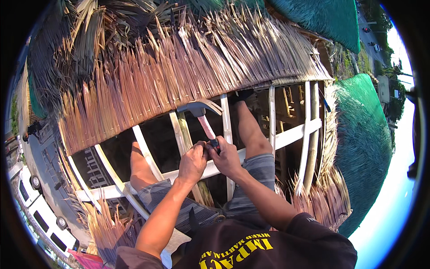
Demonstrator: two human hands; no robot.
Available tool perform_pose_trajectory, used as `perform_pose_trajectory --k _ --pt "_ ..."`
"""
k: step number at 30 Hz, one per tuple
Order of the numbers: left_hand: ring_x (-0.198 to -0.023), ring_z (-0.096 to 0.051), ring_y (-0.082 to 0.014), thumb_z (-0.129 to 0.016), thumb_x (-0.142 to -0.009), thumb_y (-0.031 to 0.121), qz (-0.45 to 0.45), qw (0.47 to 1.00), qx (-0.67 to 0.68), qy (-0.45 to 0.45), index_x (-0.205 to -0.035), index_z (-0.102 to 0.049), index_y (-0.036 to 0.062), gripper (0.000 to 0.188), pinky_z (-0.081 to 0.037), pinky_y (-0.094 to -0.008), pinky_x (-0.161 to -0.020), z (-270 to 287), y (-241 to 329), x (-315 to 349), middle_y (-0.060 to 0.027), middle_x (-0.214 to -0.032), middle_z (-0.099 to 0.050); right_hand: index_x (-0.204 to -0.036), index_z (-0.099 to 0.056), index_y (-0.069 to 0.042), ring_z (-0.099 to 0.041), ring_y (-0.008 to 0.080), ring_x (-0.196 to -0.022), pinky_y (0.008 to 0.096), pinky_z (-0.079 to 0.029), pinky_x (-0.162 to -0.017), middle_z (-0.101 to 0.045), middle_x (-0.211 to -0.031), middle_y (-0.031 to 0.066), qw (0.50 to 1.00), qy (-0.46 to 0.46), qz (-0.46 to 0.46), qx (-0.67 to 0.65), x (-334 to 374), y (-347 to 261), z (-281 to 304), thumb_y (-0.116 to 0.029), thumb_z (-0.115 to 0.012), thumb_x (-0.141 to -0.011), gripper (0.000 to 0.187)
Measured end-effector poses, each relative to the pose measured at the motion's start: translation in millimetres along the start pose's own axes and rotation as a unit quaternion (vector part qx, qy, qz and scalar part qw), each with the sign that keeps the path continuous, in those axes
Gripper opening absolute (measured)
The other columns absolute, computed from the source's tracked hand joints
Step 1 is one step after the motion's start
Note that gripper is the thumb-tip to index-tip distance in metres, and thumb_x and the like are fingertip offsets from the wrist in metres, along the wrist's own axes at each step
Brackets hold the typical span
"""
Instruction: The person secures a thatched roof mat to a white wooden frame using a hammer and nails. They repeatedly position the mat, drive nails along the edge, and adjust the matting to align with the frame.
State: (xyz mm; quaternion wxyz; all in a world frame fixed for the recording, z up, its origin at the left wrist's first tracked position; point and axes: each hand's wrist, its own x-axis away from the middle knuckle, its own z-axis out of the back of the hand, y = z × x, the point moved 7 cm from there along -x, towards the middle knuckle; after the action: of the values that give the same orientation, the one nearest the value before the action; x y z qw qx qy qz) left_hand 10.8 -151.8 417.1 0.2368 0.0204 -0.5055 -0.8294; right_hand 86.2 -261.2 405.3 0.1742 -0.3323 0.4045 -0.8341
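A claw hammer (206, 125) with a dark metal head and a pinkish handle points away from me, its lower grip in my right hand (226, 158), which is closed round it. Right beside it, my left hand (193, 163) is closed, fingertips meeting the right hand near the handle's end; what it pinches, if anything, is hidden. Both hands are above the open roof frame, over a pale horizontal wooden beam (286, 138). Just beyond the hammer head lies the lower edge of the dry thatch panels (156, 80).
Pale rafters (145, 152) cross dark gaps between my legs (253, 130) and on both sides. More thatch (320, 197) hangs below at right. Green netting (363, 148) covers roofs at right. A white vehicle (47, 215) stands on the ground far below at left.
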Motion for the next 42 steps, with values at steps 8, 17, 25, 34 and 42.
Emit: perform_pose_trajectory --k 8,17,25,34,42 --pt "-0.083 -0.072 -0.0355 -0.056 -0.091 -0.001 0.129 0.983 0.113 -0.071 -0.11 -0.065 -0.0038 0.021 -0.056 -0.041 -0.075 -11.1 -151.0 -28.6 -0.0224 -0.089 -0.07 -0.091 -0.053 -0.001 -0.064 0.0428 -0.067 0.045 -0.047 -0.058 -0.061 -0.07 0.0207 0.997 -0.031 -0.018 0.069 -78.5 50.4 -82.9 -0.016 -0.069 -0.092 0.022" --pt "-0.078 -0.073 -0.0283 -0.062 -0.093 0.006 0.184 0.974 0.0 0.134 -0.105 -0.064 0.003 0.013 -0.055 -0.0388 -0.066 3.6 -328.4 -121.7 -0.0132 -0.088 -0.072 -0.098 -0.048 -0.001 -0.067 0.0466 -0.076 0.0575 -0.052 -0.068 -0.069 -0.082 0.0248 0.938 -0.13 -0.09 0.308 -154.5 136.8 -146.3 -0.025 -0.057 -0.098 0.026" --pt "-0.108 -0.052 -0.0312 -0.07 -0.088 0.022 0.076 0.981 -0.103 0.149 -0.095 -0.07 0.0119 0.012 -0.04 -0.0474 -0.095 -21.4 -348.8 -142.1 -0.0066 -0.107 -0.056 -0.098 -0.048 0.0 -0.065 0.0476 -0.072 0.0558 -0.05 -0.063 -0.065 -0.076 0.0241 0.952 -0.123 -0.046 0.276 -152.9 115.1 -136.3 -0.022 -0.06 -0.098 0.025" --pt "-0.109 -0.053 -0.0325 -0.073 -0.084 0.017 0.054 0.972 -0.178 0.143 -0.103 -0.067 0.0088 0.021 -0.042 -0.0462 -0.093 -27.2 -357.0 -138.5 -0.0071 -0.111 -0.057 -0.099 -0.045 0.0 -0.065 0.0481 -0.071 0.0558 -0.052 -0.062 -0.065 -0.075 0.0259 0.955 -0.147 -0.016 0.256 -161.5 98.4 -154.0 -0.019 -0.059 -0.098 0.023" --pt "-0.095 -0.058 -0.0229 -0.084 -0.084 0.022 0.528 0.672 0.314 0.413 -0.108 -0.056 0.0044 0.041 -0.052 -0.0377 -0.08 -53.6 -404.4 -77.1 -0.011 -0.105 -0.057 -0.096 -0.045 0.0 -0.064 0.0496 -0.069 0.0588 -0.049 -0.061 -0.064 -0.072 0.0278 0.96 -0.11 -0.052 0.252 -156.5 129.3 -137.3 -0.024 -0.058 -0.099 0.027"
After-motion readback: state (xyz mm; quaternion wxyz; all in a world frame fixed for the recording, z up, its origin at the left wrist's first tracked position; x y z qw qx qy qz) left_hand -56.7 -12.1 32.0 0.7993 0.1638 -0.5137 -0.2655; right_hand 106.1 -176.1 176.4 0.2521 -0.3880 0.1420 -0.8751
